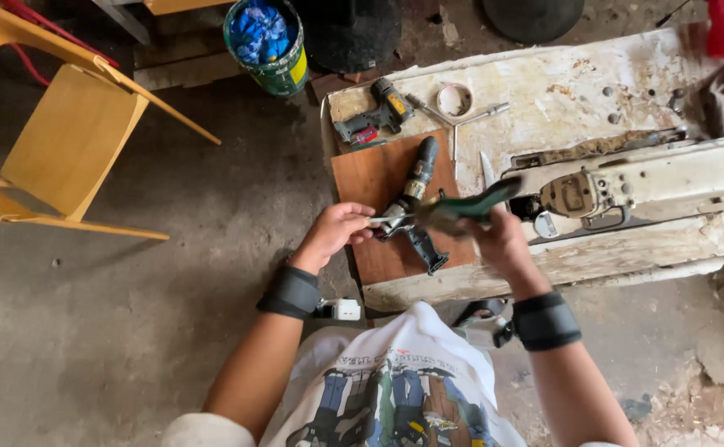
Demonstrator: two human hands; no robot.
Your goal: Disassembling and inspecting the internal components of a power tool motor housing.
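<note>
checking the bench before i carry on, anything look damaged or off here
Yes: the white worktop is badly worn, its surface flaking with rusty brown patches, and its near edge looks chipped and ragged.

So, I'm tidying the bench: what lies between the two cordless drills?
In the head view, only bare brown board lies between the upper drill and the lower drill.

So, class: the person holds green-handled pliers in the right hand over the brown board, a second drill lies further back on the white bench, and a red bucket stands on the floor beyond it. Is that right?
One detail is wrong: the bucket is green, with blue material inside, not red. The head view shows it. The right hand does hold the green-handled pliers over the brown board, and the second drill lies further back on the white bench.
</note>
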